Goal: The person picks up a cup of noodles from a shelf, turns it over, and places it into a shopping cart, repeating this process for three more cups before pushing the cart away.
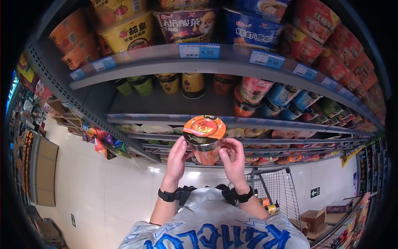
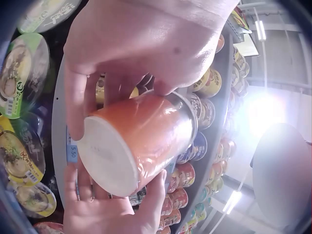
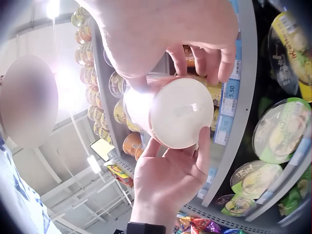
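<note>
While the left hand and right hand clamp 1 noodle cup from opposite sides, lid up, in midair before the stocked shelves, I'd judge a light, even grip best: secure against slipping, gentle enough to avoid dents.

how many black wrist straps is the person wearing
2: the left strap is around the wrist of the left hand, the right strap around that of the right hand. No others show.
</note>
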A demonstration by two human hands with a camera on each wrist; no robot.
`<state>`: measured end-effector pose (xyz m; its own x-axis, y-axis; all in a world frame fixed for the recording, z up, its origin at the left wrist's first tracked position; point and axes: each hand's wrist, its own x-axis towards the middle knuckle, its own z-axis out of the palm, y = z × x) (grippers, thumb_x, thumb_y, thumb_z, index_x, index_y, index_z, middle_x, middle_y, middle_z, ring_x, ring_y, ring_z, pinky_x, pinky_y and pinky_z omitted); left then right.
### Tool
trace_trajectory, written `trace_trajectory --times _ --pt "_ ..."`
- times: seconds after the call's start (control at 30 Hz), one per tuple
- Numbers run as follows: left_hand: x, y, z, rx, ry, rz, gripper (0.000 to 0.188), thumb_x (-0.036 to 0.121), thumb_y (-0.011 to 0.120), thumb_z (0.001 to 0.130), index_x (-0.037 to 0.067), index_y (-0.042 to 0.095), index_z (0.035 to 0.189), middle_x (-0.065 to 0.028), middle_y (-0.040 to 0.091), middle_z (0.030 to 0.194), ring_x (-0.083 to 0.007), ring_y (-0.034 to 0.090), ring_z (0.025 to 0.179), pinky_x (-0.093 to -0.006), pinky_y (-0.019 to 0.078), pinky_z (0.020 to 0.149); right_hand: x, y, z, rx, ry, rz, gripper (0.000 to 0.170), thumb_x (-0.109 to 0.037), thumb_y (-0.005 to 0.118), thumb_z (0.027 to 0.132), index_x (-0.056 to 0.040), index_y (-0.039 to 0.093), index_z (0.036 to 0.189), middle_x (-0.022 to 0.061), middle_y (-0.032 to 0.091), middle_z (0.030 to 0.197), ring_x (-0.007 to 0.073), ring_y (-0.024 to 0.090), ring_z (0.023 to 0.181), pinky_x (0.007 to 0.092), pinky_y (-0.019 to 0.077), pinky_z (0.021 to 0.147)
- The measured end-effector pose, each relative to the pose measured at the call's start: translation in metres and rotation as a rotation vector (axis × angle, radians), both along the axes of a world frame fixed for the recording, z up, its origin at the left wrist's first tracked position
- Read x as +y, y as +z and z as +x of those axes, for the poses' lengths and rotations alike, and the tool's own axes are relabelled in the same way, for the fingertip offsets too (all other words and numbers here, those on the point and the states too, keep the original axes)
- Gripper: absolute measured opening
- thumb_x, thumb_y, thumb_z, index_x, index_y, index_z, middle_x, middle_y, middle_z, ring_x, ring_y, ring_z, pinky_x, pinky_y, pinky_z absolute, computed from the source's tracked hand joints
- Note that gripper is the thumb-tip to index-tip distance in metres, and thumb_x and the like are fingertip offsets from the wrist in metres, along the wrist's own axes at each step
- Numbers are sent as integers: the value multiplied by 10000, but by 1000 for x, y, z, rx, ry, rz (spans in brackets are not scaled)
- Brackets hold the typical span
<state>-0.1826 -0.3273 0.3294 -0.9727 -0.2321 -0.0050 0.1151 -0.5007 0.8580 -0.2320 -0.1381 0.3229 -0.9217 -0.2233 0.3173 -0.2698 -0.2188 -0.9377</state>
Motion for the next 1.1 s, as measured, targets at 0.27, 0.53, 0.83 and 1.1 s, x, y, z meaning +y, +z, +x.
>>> trace_trajectory --times 0.27,0.53,0.83,1.1 --pt "-9 9 -1 51 -101 -162 507 15 651 899 -6 452 1364 -92 560 1278 -130 590 1054 -296 480 954 1 13 3 -146 41 -125 366 -39 541 959 53 461 1304 87 577 1219 139 554 1107 283 435 967" --pt "-16 15 8 76 -365 -48 655 200 738 876 22 380 1395 -75 556 1264 -140 565 1135 -304 499 944 -11 14 20 -144 342 94 691 -352 726 841 33 456 1348 105 551 1281 160 519 1180 311 404 1019" --pt "-49 -6 19 19 -290 -38 619 178 708 896 -1 384 1392 -84 548 1301 -146 532 1187 -308 425 1020 -51 -2 33 -222 226 54 702 -198 763 835 -2 370 1383 110 575 1222 182 564 1135 323 434 987" --pt "-80 -15 27 80 -268 22 641 112 653 874 -20 363 1431 -141 482 1388 -215 459 1304 -344 357 1091 -60 -17 53 -198 188 -43 731 -128 725 845 -15 281 1414 136 357 1436 199 494 1245 357 399 1031"
